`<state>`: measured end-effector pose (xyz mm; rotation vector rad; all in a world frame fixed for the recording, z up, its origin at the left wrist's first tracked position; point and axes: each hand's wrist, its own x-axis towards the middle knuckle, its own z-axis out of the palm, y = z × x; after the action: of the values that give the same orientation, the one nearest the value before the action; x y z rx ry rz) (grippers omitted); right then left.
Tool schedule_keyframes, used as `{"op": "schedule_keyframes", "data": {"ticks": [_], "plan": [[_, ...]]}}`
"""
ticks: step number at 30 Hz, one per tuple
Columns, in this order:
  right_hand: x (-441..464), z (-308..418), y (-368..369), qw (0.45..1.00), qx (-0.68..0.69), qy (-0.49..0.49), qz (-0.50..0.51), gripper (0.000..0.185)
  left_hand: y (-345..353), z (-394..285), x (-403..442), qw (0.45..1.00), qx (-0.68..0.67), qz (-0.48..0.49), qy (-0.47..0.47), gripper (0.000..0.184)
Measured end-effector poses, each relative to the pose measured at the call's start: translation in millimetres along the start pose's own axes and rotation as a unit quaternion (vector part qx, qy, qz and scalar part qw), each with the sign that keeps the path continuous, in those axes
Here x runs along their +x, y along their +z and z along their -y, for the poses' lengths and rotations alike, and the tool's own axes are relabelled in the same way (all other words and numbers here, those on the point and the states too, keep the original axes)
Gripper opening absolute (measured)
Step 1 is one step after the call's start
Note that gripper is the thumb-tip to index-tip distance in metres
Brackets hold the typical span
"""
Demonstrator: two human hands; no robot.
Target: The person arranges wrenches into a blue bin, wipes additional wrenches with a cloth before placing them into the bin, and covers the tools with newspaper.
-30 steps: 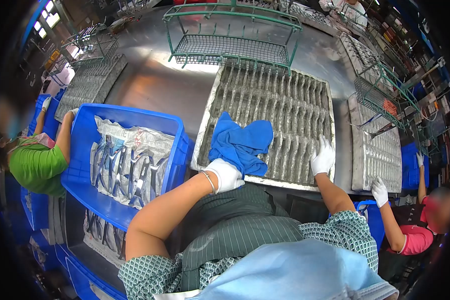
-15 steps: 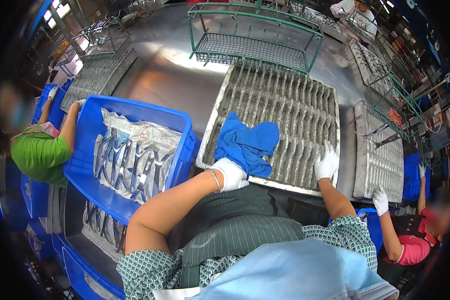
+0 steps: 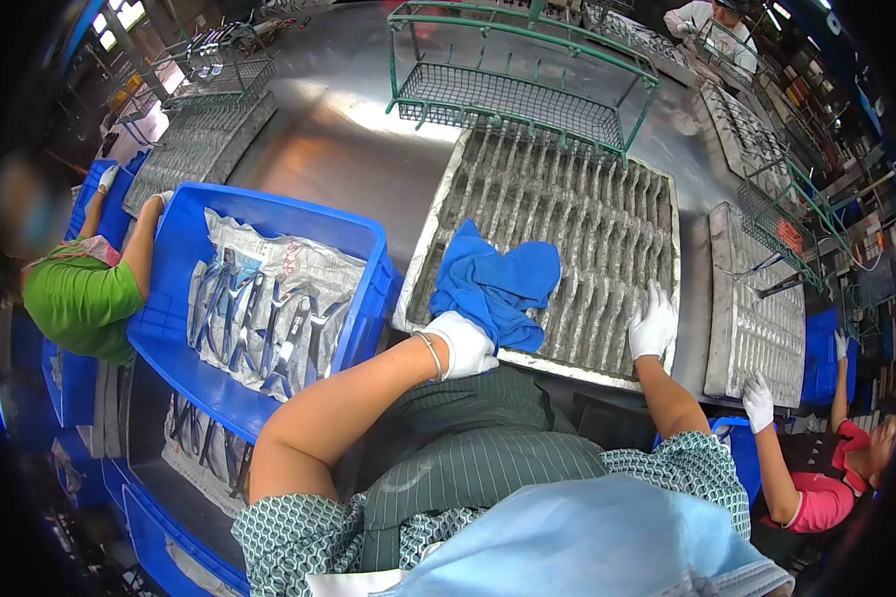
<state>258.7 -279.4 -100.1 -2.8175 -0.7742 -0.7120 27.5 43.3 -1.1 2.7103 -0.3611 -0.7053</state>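
A square, pale-rimmed tray point(image 3: 438, 227) with rows of grey ridged slots lies in front of me. On its near left part a crumpled blue cloth point(image 3: 495, 284) rests. My left hand point(image 3: 465, 345), in a white glove, is curled at the near rim of the tray just below the cloth; some of its fingertips are hidden. My right hand point(image 3: 652, 325), also white-gloved, lies on the near right side of the tray with its fingers stretched forward along the slots. No loose object shows in it.
Left of the tray stands a blue bin point(image 3: 269, 206) with shiny metal pieces point(image 3: 259, 323) on newspaper point(image 3: 314, 267). Behind the tray is a green wire rack point(image 3: 513, 95) on the metal table point(image 3: 329, 164). Co-workers sit left point(image 3: 85, 298) and right point(image 3: 821, 488); another ridged tray point(image 3: 757, 333) lies right.
The view has shifted very slightly. My hands, the cloth and the tray hold the same places relative to one another. The right co-worker's head has turned a little.
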Motion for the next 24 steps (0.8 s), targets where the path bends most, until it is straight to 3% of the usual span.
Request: {"op": "schedule_keyframes", "data": {"ticks": [24], "plan": [[0.5, -1.1, 1.6, 1.000, 0.000, 0.001, 0.002, 0.053, -1.7, -1.2, -0.3, 1.000, -0.001, 0.007, -0.005, 0.038]]}}
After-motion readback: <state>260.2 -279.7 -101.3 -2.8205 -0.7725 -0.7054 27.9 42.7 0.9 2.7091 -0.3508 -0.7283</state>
